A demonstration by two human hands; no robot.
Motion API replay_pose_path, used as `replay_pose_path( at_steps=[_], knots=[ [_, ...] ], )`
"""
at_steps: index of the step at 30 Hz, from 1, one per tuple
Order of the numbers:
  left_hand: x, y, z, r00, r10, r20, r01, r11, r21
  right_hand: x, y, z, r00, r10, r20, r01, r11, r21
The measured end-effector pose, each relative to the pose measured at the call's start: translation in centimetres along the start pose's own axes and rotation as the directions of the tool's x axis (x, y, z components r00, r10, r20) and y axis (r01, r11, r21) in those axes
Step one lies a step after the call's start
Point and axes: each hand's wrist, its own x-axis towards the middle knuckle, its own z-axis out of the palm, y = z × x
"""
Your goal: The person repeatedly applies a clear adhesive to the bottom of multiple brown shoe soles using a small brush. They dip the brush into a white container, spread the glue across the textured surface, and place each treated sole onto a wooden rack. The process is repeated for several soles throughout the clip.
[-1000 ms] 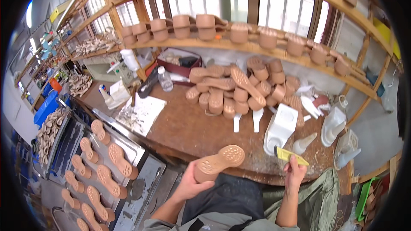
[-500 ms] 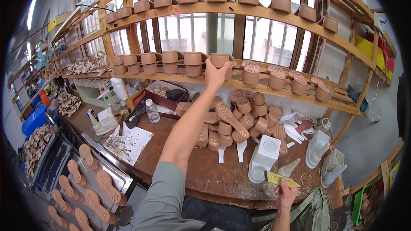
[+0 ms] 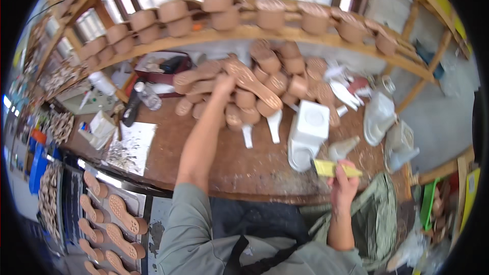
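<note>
My left arm reaches over the workbench, and my left hand point(image 3: 224, 84) is at the left edge of a long tan shoe sole point(image 3: 252, 84) on top of a heap of heeled soles. Its fingers are blurred and partly hidden against the heap, so whether they grip the sole is unclear. My right hand point(image 3: 345, 181), low on the right by the bench's front edge, is closed around a flat yellow brush point(image 3: 326, 167), its dark bristles pointing left. Beside the bristles stands a white block-shaped shoe form point(image 3: 309, 127).
A wooden rack point(image 3: 285, 33) holding a row of soles, some stacked, spans the back. Left are a clear bottle point(image 3: 148, 97) and a stained white sheet point(image 3: 135, 147). More soles lie on a metal tray point(image 3: 136, 201). A green cloth point(image 3: 379, 214) hangs at right.
My left hand has left the stacked sole on the rack and come down to the heap. The view has tilted downward. My right hand still holds the brush.
</note>
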Motion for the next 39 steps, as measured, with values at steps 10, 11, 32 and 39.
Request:
replay_pose_path(
  at_steps=[10,11,32,39],
  knots=[
    [-16.4,3.9,-5.4,0.988,0.150,0.031,-0.078,0.668,-0.740,0.5,-3.1,1.0,0.967,0.131,0.218,-0.191,0.941,0.280],
    [-20.1,3.4,-5.6,0.994,0.081,0.069,0.002,0.639,-0.769,0.9,-2.6,1.2,0.979,0.099,0.177,-0.144,0.954,0.263],
    [-43.3,-0.8,1.2,0.771,0.272,0.575,0.636,-0.336,-0.694,0.7,0.4,-0.9,0.980,0.197,0.039,-0.195,0.893,0.406],
    [-34.5,1.2,3.0,0.996,0.080,0.030,0.009,0.254,-0.967,1.0,0.9,-0.1,0.982,0.181,0.050,-0.185,0.886,0.425]
  ],
)
